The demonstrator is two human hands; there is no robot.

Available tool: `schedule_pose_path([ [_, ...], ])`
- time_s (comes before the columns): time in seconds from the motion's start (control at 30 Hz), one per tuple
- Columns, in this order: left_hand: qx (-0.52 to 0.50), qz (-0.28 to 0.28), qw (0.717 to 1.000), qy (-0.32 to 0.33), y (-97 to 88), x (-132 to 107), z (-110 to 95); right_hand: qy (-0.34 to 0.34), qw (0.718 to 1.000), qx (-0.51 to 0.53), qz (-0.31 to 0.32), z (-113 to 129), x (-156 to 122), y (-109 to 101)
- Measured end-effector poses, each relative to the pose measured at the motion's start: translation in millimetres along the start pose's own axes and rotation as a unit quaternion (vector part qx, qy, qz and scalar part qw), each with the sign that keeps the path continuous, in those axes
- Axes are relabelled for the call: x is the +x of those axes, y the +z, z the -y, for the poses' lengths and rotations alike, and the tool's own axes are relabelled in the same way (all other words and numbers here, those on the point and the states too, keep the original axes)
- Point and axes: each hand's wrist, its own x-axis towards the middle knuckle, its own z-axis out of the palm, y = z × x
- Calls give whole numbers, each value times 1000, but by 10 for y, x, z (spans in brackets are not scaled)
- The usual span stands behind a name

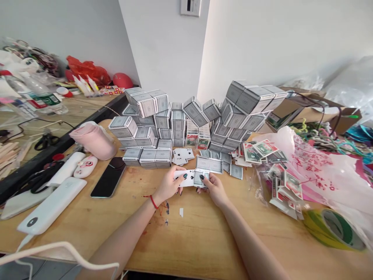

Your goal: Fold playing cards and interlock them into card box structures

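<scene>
White paper playing cards with black spade pips (189, 179) meet a grey-patterned card back (198, 179) above the wooden tabletop (201, 237). Lining these up seems the step in hand; the next move likely calls for steady, even pressure. The left hand (169, 184) and right hand (216, 190) clamp opposite ends, thumbs uppermost, forearms converging. Beyond stand grey-patterned card blocks (155, 156).

This looks like a craft workspace: wooden sticks (8, 160) lie left of the stacked card blocks (178, 121), coloured cords (329, 137) and tape (316, 229) right.
</scene>
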Motion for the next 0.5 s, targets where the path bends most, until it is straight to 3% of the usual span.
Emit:
schedule_pose_path([
  [0.5,-3,65,998,-26,-80,-16,-65,6,996,-81,44,52,-23,-17],
])
